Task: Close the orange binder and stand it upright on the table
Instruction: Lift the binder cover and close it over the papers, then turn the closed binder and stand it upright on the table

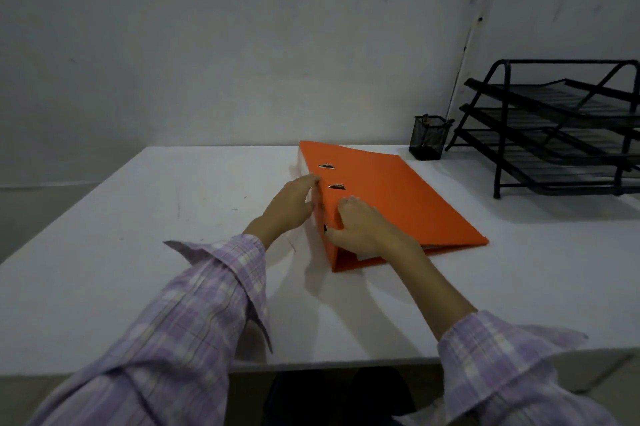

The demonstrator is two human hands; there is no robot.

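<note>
**Binder shut and flat, both hands at its spine**

Binder (391,197): orange, cover down, lying flat on the white table (173,252). It sits a little past table centre, toward 1 o'clock from the person. Spine edge faces 9 o'clock; the open edge runs off toward 3 o'clock. Two small metal slots show on the cover close to the spine. White paper edges are visible at the near end, under the cover, and along the far-left side.

Left hand (291,205): at the spine side, 9 o'clock of the binder. Fingers curled, tips touching the top corner of the spine edge, thumb lower against the spine. A light contact; cannot tell whether it is a firm grip.

Right hand (363,228): on the near spine corner, about 6 o'clock of the binder. Fingers bent over the cover, thumb against the spine face below them, so the corner is pinched between thumb and fingers.

Both forearms come in from the near edge, in lilac checked sleeves (194,314), cuffs loose.

Other items: black mesh pen cup (428,138) at 1 o'clock, just beyond the binder's far corner and apart from it. Black three-tier wire tray (561,134) at 2 o'clock, by the wall, beside the cup.
</note>
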